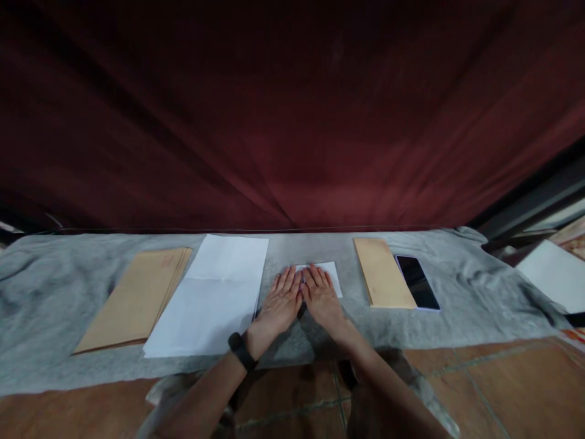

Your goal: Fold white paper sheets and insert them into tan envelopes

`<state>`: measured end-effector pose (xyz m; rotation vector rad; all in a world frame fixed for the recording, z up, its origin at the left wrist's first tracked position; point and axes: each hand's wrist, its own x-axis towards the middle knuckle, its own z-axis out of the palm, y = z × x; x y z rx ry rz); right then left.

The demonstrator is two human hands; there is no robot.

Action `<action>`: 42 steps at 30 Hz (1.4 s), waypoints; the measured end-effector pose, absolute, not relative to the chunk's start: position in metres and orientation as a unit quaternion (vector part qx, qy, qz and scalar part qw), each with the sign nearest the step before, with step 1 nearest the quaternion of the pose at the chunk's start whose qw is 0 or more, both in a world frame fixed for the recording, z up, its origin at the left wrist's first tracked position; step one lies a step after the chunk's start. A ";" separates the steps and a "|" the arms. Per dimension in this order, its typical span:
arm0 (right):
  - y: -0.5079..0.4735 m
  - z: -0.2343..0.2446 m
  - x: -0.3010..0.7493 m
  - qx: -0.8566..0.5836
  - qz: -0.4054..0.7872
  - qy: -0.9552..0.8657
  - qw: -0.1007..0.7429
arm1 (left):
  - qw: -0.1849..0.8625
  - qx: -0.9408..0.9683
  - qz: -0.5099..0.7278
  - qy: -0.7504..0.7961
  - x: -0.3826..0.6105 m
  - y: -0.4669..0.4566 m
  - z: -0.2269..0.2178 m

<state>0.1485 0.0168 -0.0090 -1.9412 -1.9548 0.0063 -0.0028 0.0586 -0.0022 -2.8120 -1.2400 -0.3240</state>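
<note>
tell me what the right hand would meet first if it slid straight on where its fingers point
The right hand would probably meet the dark red fabric, past some grey cloth; depth there is unclear.

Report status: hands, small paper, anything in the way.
Left hand, right hand: palms down, adjacent. Small paper: partly hidden. White sheets left, tan stack right, neither touching it.

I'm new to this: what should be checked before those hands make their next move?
1. Hands laid flat: ok, left hand and right hand side by side over the small paper.
2. Small paper's edges aligned: cannot tell, fingers cover much of it.
3. Big sheets lying open: ok, creased across.
4. Left brown stack evenly squared: not ok, edges fan out.
5. Phone apart from right brown stack: not ok.
</note>
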 end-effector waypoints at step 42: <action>0.018 -0.012 0.193 -0.607 -0.009 -0.779 0.155 | -0.012 -0.892 -0.120 -0.437 0.001 0.052 -0.006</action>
